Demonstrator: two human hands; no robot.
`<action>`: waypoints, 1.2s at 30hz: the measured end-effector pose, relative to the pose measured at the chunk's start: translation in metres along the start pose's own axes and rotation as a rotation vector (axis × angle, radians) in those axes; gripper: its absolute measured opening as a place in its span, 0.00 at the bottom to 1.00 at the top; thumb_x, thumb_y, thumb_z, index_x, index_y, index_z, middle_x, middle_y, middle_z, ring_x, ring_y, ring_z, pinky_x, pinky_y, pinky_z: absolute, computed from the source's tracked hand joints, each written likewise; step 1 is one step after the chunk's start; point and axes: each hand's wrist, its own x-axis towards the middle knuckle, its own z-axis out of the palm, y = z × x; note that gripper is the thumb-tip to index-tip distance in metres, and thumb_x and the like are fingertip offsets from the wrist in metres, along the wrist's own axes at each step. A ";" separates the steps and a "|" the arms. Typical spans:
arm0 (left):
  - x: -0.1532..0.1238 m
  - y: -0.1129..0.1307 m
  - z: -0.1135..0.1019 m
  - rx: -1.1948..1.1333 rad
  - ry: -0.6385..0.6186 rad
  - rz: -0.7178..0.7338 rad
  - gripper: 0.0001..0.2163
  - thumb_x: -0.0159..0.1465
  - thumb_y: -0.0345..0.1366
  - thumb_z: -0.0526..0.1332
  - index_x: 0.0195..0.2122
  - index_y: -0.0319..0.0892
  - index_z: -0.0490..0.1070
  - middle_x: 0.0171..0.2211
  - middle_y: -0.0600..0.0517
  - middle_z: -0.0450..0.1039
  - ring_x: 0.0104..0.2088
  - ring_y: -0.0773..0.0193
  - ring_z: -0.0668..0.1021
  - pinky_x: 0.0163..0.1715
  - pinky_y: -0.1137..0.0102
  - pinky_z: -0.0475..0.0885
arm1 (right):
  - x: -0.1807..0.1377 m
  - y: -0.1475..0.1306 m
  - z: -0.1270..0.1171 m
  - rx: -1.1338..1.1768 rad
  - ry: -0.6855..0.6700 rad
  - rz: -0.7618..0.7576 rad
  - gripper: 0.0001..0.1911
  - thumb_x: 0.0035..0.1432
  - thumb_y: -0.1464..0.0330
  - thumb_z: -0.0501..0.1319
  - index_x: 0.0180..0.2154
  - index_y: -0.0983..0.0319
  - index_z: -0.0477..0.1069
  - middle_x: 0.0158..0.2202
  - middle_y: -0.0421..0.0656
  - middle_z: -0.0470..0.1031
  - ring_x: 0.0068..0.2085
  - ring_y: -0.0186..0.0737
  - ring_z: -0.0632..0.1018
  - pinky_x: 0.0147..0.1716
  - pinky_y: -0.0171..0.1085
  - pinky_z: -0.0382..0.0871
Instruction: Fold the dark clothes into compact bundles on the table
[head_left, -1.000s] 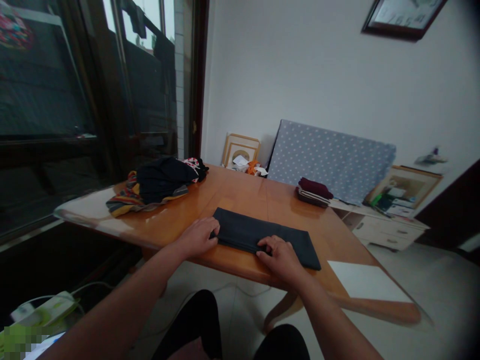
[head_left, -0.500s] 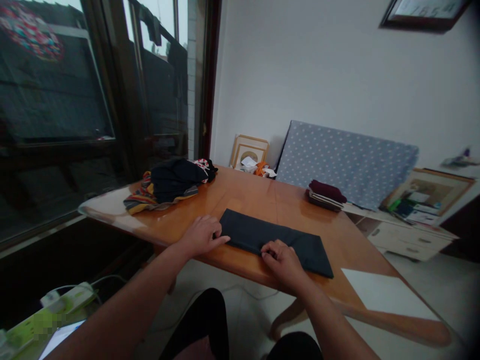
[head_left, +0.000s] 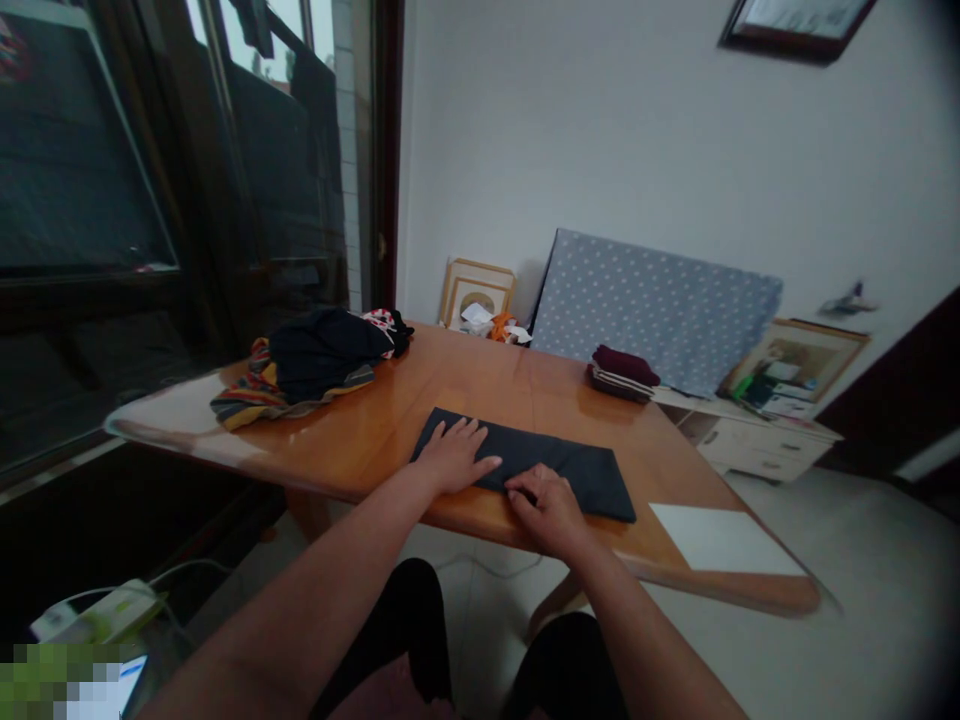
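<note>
A dark folded cloth (head_left: 570,465) lies flat on the wooden table (head_left: 375,430) near its front edge. My left hand (head_left: 454,455) rests flat on the cloth's left end, fingers spread. My right hand (head_left: 544,505) has its fingers curled on the cloth's near edge at the middle, pinching the fabric.
A heap of dark and striped clothes (head_left: 307,360) sits at the table's back left. A small stack of folded clothes (head_left: 622,370) is at the back right. A white sheet (head_left: 724,540) lies at the right corner. A dotted panel (head_left: 660,310) leans on the wall.
My left hand has moved from the cloth's left edge onto its top and flattened out. My right hand stays at the near edge.
</note>
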 end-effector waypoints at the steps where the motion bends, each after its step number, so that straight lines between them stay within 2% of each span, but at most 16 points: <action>1: -0.001 -0.001 0.005 0.018 -0.033 -0.011 0.35 0.66 0.62 0.46 0.67 0.44 0.59 0.68 0.41 0.55 0.69 0.44 0.53 0.64 0.47 0.44 | -0.004 0.000 0.000 -0.003 0.005 -0.009 0.11 0.62 0.66 0.58 0.44 0.54 0.78 0.41 0.43 0.75 0.45 0.41 0.72 0.47 0.40 0.60; 4: -0.004 -0.006 0.013 0.029 -0.066 -0.023 0.39 0.63 0.66 0.45 0.68 0.46 0.56 0.70 0.41 0.51 0.70 0.43 0.50 0.64 0.46 0.40 | -0.013 0.000 -0.001 -0.013 0.021 -0.042 0.14 0.62 0.66 0.59 0.48 0.54 0.77 0.43 0.44 0.75 0.46 0.43 0.72 0.47 0.41 0.62; 7: -0.005 -0.009 0.015 0.032 -0.044 -0.018 0.41 0.61 0.68 0.46 0.68 0.46 0.56 0.70 0.41 0.52 0.70 0.41 0.50 0.64 0.45 0.40 | -0.014 0.000 -0.009 0.034 0.021 -0.063 0.13 0.64 0.64 0.58 0.46 0.55 0.78 0.42 0.44 0.76 0.45 0.42 0.74 0.47 0.40 0.65; 10: -0.004 -0.009 0.016 0.047 -0.024 -0.020 0.42 0.60 0.69 0.47 0.68 0.46 0.56 0.70 0.41 0.52 0.69 0.41 0.50 0.64 0.44 0.39 | -0.001 -0.001 -0.018 0.096 0.101 -0.036 0.16 0.68 0.61 0.52 0.44 0.58 0.78 0.42 0.44 0.78 0.45 0.41 0.75 0.47 0.38 0.66; 13: -0.002 -0.010 0.020 0.053 -0.021 -0.014 0.43 0.59 0.69 0.47 0.68 0.45 0.57 0.69 0.40 0.52 0.70 0.40 0.50 0.64 0.43 0.39 | 0.024 -0.006 -0.020 0.058 0.188 0.030 0.22 0.70 0.59 0.46 0.48 0.60 0.76 0.49 0.46 0.78 0.51 0.42 0.75 0.53 0.39 0.65; 15: -0.001 -0.011 0.023 0.053 -0.016 -0.017 0.43 0.59 0.70 0.47 0.68 0.46 0.57 0.70 0.40 0.51 0.70 0.40 0.49 0.64 0.42 0.40 | 0.043 -0.010 -0.014 -0.003 0.139 0.054 0.25 0.71 0.57 0.44 0.57 0.61 0.71 0.58 0.48 0.72 0.59 0.43 0.70 0.59 0.40 0.60; 17: 0.001 -0.013 0.025 0.053 -0.015 -0.035 0.43 0.59 0.69 0.47 0.68 0.47 0.57 0.70 0.40 0.50 0.70 0.40 0.49 0.63 0.42 0.40 | 0.058 -0.013 -0.004 -0.087 0.043 0.098 0.30 0.70 0.55 0.44 0.64 0.64 0.62 0.66 0.51 0.61 0.68 0.47 0.59 0.65 0.45 0.50; 20: 0.004 -0.015 0.026 0.052 -0.032 -0.065 0.43 0.58 0.70 0.48 0.68 0.48 0.56 0.70 0.41 0.49 0.70 0.39 0.49 0.63 0.41 0.39 | 0.069 -0.008 0.010 -0.142 -0.118 0.209 0.39 0.68 0.49 0.43 0.69 0.68 0.50 0.71 0.53 0.46 0.71 0.51 0.46 0.67 0.52 0.41; 23: 0.007 -0.016 0.027 0.044 -0.049 -0.085 0.44 0.57 0.71 0.49 0.68 0.49 0.57 0.71 0.41 0.48 0.70 0.38 0.48 0.63 0.41 0.38 | 0.065 0.006 0.014 -0.166 -0.158 0.293 0.45 0.65 0.43 0.40 0.70 0.67 0.46 0.72 0.52 0.39 0.72 0.52 0.41 0.67 0.55 0.34; 27: 0.009 -0.016 0.027 0.033 -0.049 -0.097 0.46 0.55 0.72 0.50 0.69 0.49 0.56 0.70 0.40 0.49 0.70 0.37 0.47 0.63 0.41 0.38 | 0.047 0.037 0.002 -0.220 -0.120 0.390 0.49 0.62 0.39 0.37 0.71 0.67 0.43 0.73 0.52 0.38 0.72 0.52 0.40 0.67 0.55 0.30; 32: 0.008 -0.011 0.022 0.034 -0.083 -0.107 0.46 0.55 0.73 0.49 0.69 0.49 0.55 0.71 0.39 0.47 0.70 0.37 0.46 0.63 0.40 0.38 | 0.026 0.084 -0.021 -0.294 -0.105 0.542 0.50 0.62 0.39 0.37 0.71 0.69 0.42 0.72 0.55 0.40 0.72 0.53 0.41 0.67 0.54 0.32; 36: 0.010 -0.010 0.012 0.026 -0.142 -0.115 0.48 0.53 0.74 0.50 0.69 0.49 0.54 0.71 0.38 0.46 0.70 0.36 0.45 0.62 0.39 0.40 | 0.017 0.108 -0.028 -0.315 -0.104 0.563 0.50 0.63 0.40 0.38 0.70 0.72 0.44 0.71 0.57 0.43 0.72 0.53 0.42 0.67 0.52 0.34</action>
